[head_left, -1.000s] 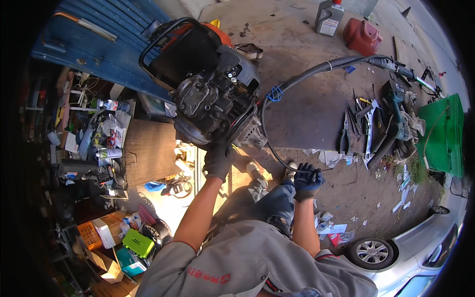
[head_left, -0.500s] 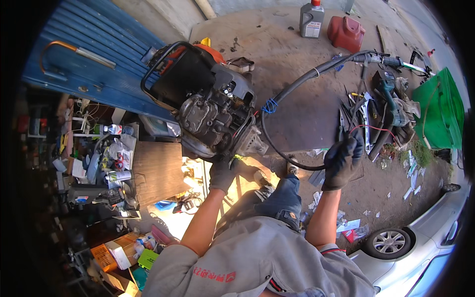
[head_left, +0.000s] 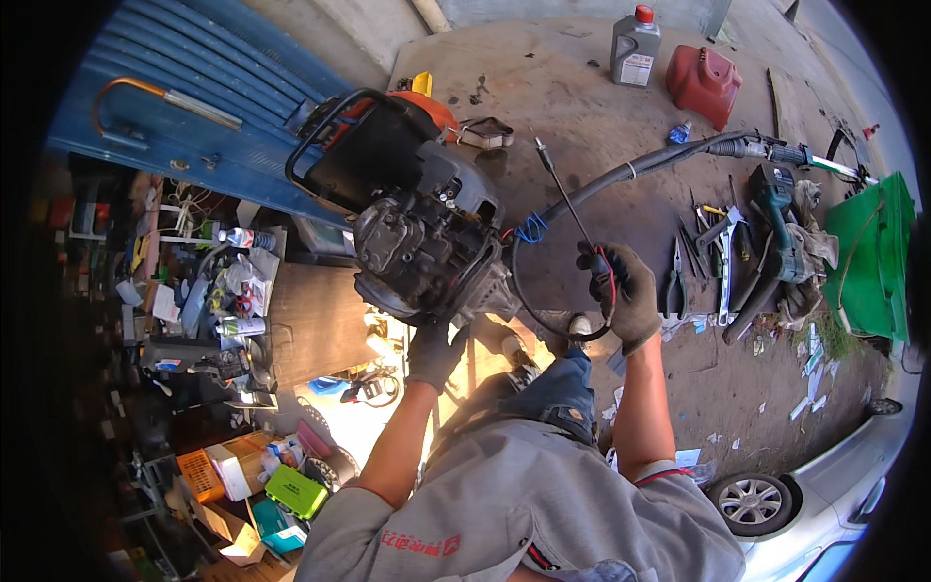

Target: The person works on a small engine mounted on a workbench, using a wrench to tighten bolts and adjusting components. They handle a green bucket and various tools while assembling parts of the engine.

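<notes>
In its dark work glove, my left hand (head_left: 438, 355) is at the near lower edge of a dark engine (head_left: 412, 233), thumb apart and the other fingers partly hidden against the housing. My gloved right hand (head_left: 628, 299) is closed around a thin black cable (head_left: 570, 202) that points up and away, ending in a silver metal fitting (head_left: 542, 147). Beside the fingers curves a red wire (head_left: 611, 281). A thicker black hose (head_left: 621, 179) runs right from the engine, with a blue tie (head_left: 530, 229) near its engine end. The engine has a black carrying frame (head_left: 315, 136).
Pliers (head_left: 676, 281), wrenches (head_left: 725, 267) and a green power tool (head_left: 771, 204) lie to the right, beside a green bucket (head_left: 868, 252). A grey bottle (head_left: 635, 48) and red fuel can (head_left: 703, 85) stand behind. A cluttered workbench (head_left: 315, 320) is at left, a silver car (head_left: 824, 475) at lower right.
My right hand has moved left toward the engine, bringing the cable end and red wire away from the tools. My left hand stays at the engine; the view has shifted slightly.
</notes>
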Motion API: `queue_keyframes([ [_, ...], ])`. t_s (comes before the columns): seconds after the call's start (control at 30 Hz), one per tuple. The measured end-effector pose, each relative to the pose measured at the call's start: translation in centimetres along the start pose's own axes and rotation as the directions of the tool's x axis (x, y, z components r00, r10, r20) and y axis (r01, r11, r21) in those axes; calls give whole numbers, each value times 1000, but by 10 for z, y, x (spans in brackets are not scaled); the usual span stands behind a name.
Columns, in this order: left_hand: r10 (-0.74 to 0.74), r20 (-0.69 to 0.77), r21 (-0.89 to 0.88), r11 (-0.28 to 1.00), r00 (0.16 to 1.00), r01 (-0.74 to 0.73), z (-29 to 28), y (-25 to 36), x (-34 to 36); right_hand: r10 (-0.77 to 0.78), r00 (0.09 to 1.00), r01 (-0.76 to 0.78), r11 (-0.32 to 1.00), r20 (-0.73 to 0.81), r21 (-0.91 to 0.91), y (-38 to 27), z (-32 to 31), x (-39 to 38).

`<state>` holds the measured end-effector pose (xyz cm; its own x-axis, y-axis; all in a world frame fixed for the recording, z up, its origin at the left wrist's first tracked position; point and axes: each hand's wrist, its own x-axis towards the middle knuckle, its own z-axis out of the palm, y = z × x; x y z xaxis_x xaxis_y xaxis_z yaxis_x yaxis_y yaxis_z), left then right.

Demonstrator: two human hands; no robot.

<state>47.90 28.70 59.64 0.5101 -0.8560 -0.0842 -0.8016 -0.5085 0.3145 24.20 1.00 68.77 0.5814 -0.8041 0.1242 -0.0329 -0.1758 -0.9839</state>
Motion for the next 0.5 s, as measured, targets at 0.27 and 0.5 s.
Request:
queue_keyframes([
  [0.27,-268,-58,-602,778,962,181,-237,147,45,71,997,-65,989,-40,132,-4,2,3],
  [0.5,49,-328,226,974,943,28,-218,146,145,37,999,-31,982,-30,185,2,6,-7],
])
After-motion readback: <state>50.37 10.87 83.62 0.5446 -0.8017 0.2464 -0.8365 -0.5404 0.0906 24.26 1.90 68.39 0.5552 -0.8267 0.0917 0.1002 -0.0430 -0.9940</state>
